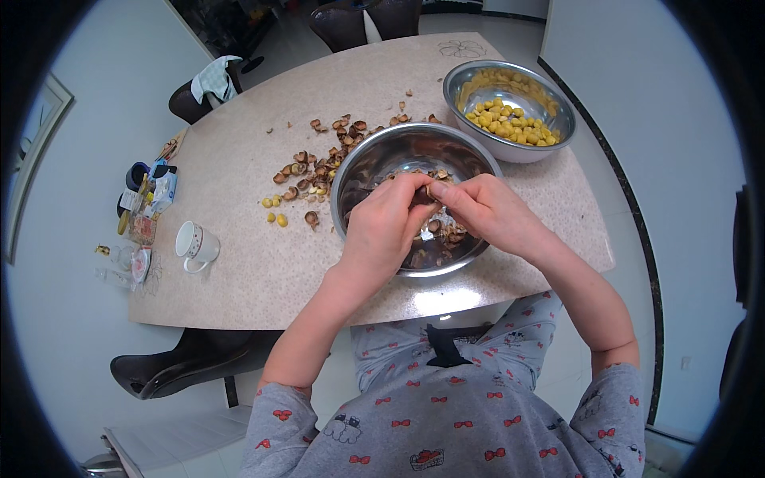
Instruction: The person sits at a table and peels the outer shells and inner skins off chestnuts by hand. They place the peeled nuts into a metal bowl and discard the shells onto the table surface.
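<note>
Over a large steel bowl [418, 273], my left hand [388, 218] holds a brown-shelled chestnut [422, 196], mostly hidden by the fingers. My right hand [487, 209] pinches at the same nut with thumb and forefinger, so both hands touch at the fingertips. Shell pieces [452, 233] and shiny liner-like reflections show in the bowl beneath. Farther right stands a second steel bowl [463, 71] with peeled yellow chestnuts [511, 122] in it. Left of the near bowl lie a few loose yellow chestnuts [281, 220].
Empty brown shells [326, 167] are scattered across the tabletop [251, 281] beyond the near bowl. A white mug [198, 245] stands to the left. Jars and packets [143, 227] line the wall side. A black chair [197, 358] is at the near edge.
</note>
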Motion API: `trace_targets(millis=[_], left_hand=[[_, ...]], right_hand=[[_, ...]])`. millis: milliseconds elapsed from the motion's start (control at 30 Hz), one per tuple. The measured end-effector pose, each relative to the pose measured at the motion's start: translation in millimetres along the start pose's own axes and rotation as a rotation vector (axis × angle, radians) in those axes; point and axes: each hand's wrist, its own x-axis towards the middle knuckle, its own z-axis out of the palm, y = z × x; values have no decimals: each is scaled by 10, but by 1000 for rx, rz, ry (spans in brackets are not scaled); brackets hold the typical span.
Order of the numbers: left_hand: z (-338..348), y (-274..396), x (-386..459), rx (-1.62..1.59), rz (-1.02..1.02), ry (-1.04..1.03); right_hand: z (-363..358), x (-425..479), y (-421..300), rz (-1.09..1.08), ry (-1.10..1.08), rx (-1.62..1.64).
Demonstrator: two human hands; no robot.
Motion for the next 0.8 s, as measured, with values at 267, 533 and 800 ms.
trace_targets(millis=[267,533,800], left_hand=[[30,77,-10,-425,-198,-65],[-4,139,-1,-330,-115,-74],[6,16,79,86,193,50]], right_hand=[[42,-3,23,-25,-32,276],[16,-63,59,-67,-34,332],[12,-106,-33,-130,93,204]])
